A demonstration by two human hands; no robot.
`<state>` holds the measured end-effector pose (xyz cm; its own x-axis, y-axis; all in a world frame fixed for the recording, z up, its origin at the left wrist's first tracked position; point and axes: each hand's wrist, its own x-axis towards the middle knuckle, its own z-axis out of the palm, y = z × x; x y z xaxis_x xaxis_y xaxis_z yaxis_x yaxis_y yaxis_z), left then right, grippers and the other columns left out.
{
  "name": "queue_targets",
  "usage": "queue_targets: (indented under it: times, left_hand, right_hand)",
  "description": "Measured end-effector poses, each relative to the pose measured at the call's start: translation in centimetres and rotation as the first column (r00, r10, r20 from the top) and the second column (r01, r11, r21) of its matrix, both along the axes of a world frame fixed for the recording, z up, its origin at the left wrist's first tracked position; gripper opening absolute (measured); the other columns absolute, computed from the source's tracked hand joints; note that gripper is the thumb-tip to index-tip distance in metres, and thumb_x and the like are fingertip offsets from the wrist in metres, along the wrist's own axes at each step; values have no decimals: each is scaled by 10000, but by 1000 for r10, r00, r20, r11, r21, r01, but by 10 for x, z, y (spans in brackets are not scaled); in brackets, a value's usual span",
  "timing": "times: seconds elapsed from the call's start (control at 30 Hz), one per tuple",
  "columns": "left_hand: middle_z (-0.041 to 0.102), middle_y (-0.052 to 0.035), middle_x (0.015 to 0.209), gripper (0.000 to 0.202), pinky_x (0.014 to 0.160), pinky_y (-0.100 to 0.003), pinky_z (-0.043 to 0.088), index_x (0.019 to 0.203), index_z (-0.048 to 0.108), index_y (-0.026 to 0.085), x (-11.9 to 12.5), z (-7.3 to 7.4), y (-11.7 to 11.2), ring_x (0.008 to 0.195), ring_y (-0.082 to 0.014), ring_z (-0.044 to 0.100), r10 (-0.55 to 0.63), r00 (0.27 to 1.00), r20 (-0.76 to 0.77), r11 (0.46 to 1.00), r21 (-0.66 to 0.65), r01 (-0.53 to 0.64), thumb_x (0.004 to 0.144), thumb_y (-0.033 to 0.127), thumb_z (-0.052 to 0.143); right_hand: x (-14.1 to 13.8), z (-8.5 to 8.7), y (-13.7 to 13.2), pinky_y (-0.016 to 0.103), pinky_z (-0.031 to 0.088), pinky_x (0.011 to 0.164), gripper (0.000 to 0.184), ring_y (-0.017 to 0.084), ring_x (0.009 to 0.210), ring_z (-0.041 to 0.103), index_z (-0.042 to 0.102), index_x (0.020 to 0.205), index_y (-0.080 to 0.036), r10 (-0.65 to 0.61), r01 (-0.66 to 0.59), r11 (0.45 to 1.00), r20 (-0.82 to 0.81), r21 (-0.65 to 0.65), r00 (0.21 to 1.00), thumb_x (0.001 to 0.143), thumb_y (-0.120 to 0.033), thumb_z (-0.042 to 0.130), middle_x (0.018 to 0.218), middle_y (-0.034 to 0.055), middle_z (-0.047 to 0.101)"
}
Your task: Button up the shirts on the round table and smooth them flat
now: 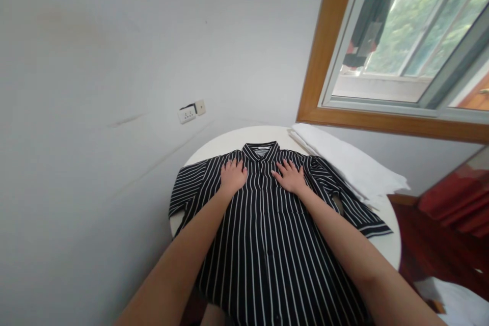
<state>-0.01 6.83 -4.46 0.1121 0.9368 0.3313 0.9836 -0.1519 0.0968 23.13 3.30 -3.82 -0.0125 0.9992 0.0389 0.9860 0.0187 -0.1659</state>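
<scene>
Left hand [233,177] and right hand [291,178] lie flat, fingers [228,165] spread, on a striped shirt [263,234] near its collar [250,153], with white cloth [346,160] at the far right of the bench [225,142].

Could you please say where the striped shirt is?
The striped shirt lies lower centre in the head view, on the white table, beneath the left hand and right hand.
</scene>
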Motion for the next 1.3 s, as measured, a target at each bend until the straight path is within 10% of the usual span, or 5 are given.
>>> queue_targets:
  times: [0.33,0.6,1.0,1.2,1.3]
  left_hand:
    - [422,-107,1427,542,1108,-350,257,1397,351,138,-83,13,5,1311,-210,371,-303,951,-67,952,35,305,910,375,339]
    - [578,-181,1161,431,950,-422,397,1248,501,124,-153,35,20,1124,-310,506,117,984,-132,993,20,-115,866,304,412]
    - [661,-118,1102,534,847,-294,471,1128,567,113,-215,9,23,1013,-231,615,263,909,322,943,-283,-173,855,515,348]
    - [695,-50,1065,527,865,-281,479,964,660,171,-243,-2,5,1010,-218,618,277,729,626,925,-378,-27,798,601,403]
    - [712,-30,975,479,849,-284,477,879,672,196,-248,5,0,981,-226,615,237,828,508,945,-319,-74,791,578,398]
  right_hand:
    - [2,-1,-3,598,16,1086,715,260,1420,66,239,1458,-326,14,-14,1000,-7,10,1000,869,-698,77,1554,20,141]
    - [1,-1,-3,589,21,1090,704,265,1420,67,249,1457,-316,12,-12,1000,-7,20,1000,878,-687,100,1550,28,158]
    - [1,-5,-1,597,31,1085,687,265,1416,94,273,1448,-317,17,-16,999,-11,52,1000,886,-676,110,1545,33,180]
    - [1,-3,-2,601,39,1083,683,263,1417,88,271,1448,-318,17,-16,999,-17,46,1000,886,-675,118,1546,30,175]
    - [0,-2,-2,596,32,1085,685,262,1418,79,267,1450,-318,12,-12,999,-13,36,1000,886,-675,113,1548,30,169]
